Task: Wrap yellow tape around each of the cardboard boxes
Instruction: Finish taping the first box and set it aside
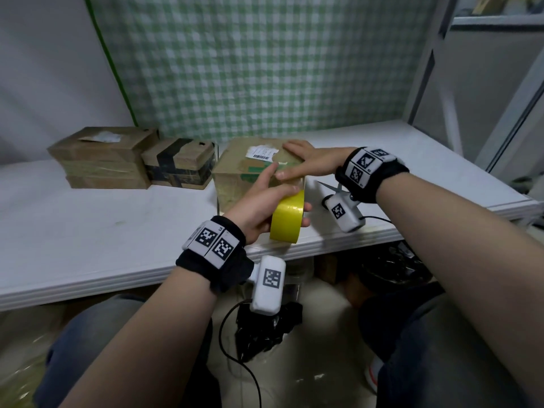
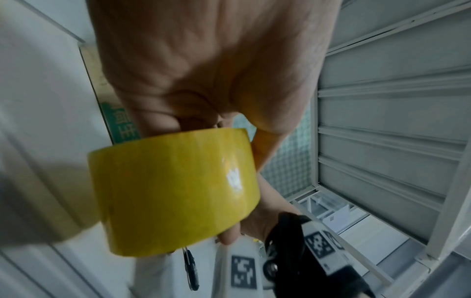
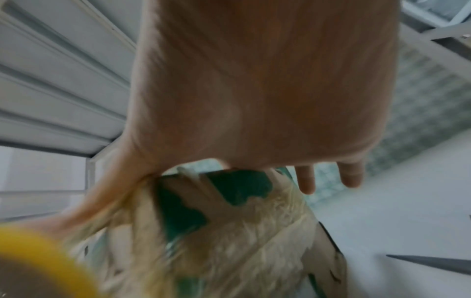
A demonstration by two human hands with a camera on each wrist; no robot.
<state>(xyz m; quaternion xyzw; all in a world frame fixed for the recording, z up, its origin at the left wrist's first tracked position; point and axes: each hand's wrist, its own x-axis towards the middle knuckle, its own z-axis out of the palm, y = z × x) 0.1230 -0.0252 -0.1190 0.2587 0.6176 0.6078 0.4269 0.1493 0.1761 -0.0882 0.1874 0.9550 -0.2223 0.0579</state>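
Observation:
Three cardboard boxes stand on the white table [image 1: 88, 231]. The nearest box [image 1: 241, 178], with a white label and green print, sits in the middle. My left hand [image 1: 273, 201] grips the yellow tape roll [image 1: 287, 220] against this box's front right corner, fingers curled through the core. The left wrist view shows the roll [image 2: 173, 191] up close under the left hand [image 2: 203, 80]. My right hand [image 1: 303, 161] lies flat on the box top, fingers straight and thumb near the front edge. In the right wrist view the right hand [image 3: 254, 90] covers the box [image 3: 229, 231].
A plain box [image 1: 100, 157] and a box with black tape [image 1: 179, 166] stand at the back left. Scissors [image 1: 331, 187] lie on the table right of the held box, partly behind my right wrist. A checked cloth hangs behind. Metal shelf posts rise at right.

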